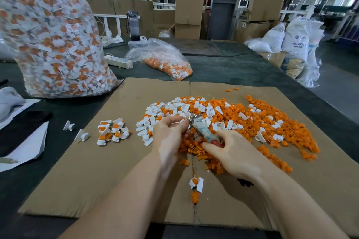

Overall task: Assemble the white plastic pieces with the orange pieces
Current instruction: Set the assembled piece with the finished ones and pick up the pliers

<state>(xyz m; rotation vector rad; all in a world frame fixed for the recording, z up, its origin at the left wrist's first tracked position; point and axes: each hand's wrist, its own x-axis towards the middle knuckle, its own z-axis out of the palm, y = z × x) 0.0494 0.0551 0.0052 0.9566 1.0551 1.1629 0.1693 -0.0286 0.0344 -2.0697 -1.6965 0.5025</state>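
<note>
A wide heap of loose orange pieces [272, 122] mixed with white plastic pieces [174, 106] covers the middle of a cardboard sheet [97, 170]. My left hand [169, 134] pinches a small white piece at the heap's near edge. My right hand [229, 151] grips a tool [202, 132] with a mottled handle and a metal tip that points at that piece. A small group of joined white-and-orange pieces [112, 131] lies to the left. One joined piece [197, 183] lies near my wrists.
A tall clear bag [52, 35] full of joined pieces stands at the back left. A smaller bag of parts [165, 60], a power strip [118, 61] and a water bottle [134, 25] lie behind the cardboard. Two white pieces [75, 130] sit off its left edge.
</note>
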